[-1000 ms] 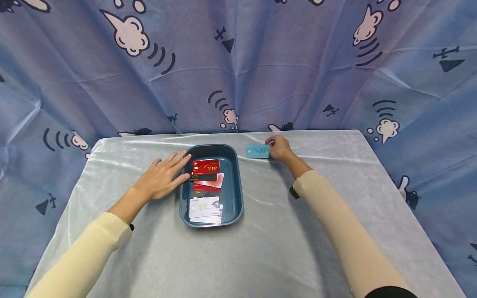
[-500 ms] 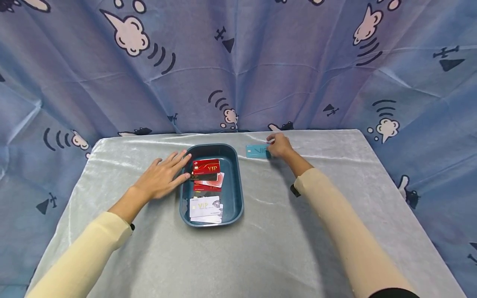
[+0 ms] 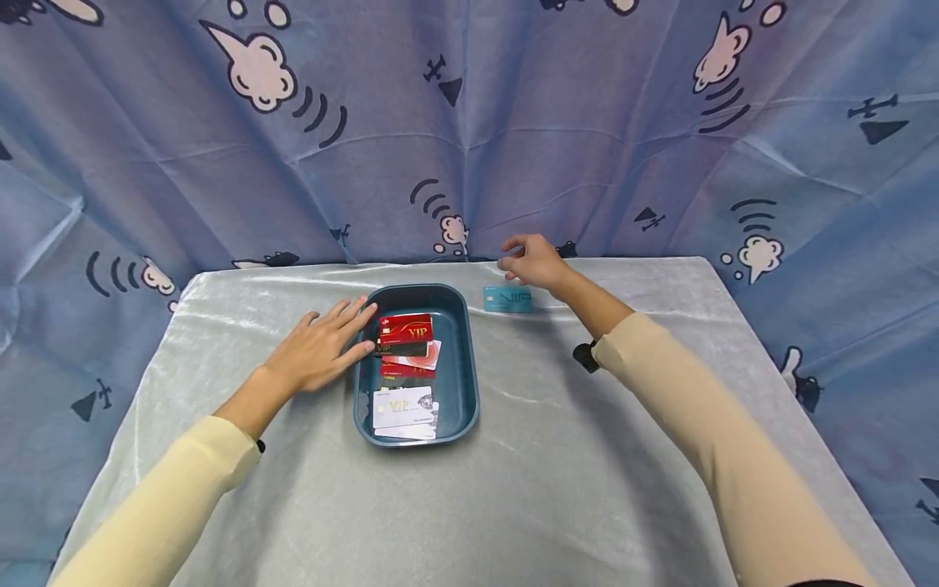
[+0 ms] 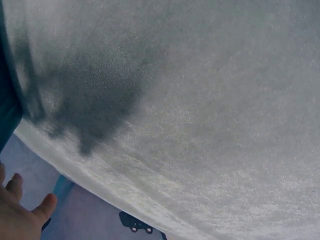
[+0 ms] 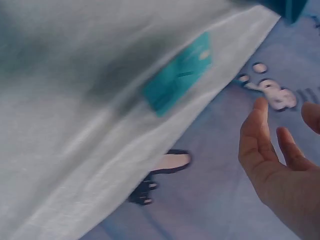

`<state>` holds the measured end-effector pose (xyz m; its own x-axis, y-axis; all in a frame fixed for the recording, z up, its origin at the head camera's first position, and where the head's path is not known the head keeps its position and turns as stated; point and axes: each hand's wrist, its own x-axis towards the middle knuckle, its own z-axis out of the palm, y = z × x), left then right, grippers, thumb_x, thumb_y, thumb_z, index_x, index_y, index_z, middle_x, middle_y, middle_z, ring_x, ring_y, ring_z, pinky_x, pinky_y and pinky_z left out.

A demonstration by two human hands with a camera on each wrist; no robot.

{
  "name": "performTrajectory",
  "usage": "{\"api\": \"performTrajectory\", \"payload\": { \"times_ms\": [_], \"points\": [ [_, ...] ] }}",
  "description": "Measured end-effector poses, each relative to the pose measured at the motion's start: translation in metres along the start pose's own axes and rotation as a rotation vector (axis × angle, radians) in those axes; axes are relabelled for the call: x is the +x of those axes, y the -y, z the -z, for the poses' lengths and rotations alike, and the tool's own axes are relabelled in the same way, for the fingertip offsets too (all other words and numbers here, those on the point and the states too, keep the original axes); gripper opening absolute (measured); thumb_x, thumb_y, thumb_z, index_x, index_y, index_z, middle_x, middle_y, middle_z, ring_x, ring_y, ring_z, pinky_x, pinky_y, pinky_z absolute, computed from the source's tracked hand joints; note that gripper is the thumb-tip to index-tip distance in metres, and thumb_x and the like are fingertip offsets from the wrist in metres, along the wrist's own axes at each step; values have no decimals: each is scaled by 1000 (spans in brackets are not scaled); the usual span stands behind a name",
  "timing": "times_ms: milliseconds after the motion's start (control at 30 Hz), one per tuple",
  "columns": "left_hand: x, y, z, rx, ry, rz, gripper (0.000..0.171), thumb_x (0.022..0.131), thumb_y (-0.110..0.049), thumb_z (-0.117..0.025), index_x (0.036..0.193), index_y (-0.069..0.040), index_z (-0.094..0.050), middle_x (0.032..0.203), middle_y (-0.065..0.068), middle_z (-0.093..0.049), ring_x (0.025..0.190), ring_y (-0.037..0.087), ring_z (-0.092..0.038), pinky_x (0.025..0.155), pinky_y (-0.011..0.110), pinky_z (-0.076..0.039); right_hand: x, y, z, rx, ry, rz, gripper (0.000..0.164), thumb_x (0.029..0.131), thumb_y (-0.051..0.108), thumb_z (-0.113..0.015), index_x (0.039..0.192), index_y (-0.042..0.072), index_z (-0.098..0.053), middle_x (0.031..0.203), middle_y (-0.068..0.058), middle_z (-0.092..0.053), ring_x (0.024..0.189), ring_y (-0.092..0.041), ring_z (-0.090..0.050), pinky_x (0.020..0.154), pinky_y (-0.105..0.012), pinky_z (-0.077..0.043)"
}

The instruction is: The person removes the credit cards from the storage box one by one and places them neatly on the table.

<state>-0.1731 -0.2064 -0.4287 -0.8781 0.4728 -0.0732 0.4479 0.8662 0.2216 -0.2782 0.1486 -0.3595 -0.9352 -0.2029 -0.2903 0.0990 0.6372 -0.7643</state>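
A teal VIP card lies flat on the cloth, right of the tray's far end. My right hand hovers over and behind that card, its fingers loosely bent and holding nothing; in the right wrist view the hand is apart from the card. My left hand spreads its fingers along the left rim of a dark blue tray, fingertips right at the edge. Inside the tray overlap a red VIP card, a black card, a pinkish card and white cards.
A pale shiny cloth covers the table, whose far edge runs just behind the teal card. Directly beyond that edge hangs a blue printed curtain.
My right hand has let go of the teal card and risen up and to the left. The card stays in its spot. My left hand and the tray have not moved.
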Motion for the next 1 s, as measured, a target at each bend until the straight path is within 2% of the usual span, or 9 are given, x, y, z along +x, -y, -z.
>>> {"api": "performTrajectory", "payload": {
  "times_ms": [167,333,667,1000],
  "points": [
    [0,1,-1,2,5,-4,69,104,-53,-38,160,-18,-21,166,8,-16,150,36,-19,112,67,-20,-9,23,-9,35,36,25,41,100,17,-59,137,1,-51,123,-22,-61,104,-33,-68,90,-42,-54],
    [-1,2,-2,8,5,-4,69,104,-54,-37,160,-18,-21,166,8,-17,150,35,-20,112,67,-20,-12,36,-23,72,78,36,42,101,18,-59,137,-1,-49,122,-21,-61,105,-34,-68,93,-43,-53],
    [-1,1,-2,-3,7,-3,69,104,-53,-39,160,-18,-21,166,8,-16,150,36,-20,112,67,-19,-16,49,-56,134,161,43,40,102,19,-57,135,-2,-49,128,-25,-59,106,-35,-68,91,-39,-55],
    [2,0,0,-3,32,10,69,104,-50,-42,161,-19,-18,166,8,-14,150,36,-18,113,67,-18,-10,54,-78,131,234,-12,37,101,22,-59,129,-1,-52,128,-27,-59,111,-36,-66,92,-39,-54]
  ]
}}
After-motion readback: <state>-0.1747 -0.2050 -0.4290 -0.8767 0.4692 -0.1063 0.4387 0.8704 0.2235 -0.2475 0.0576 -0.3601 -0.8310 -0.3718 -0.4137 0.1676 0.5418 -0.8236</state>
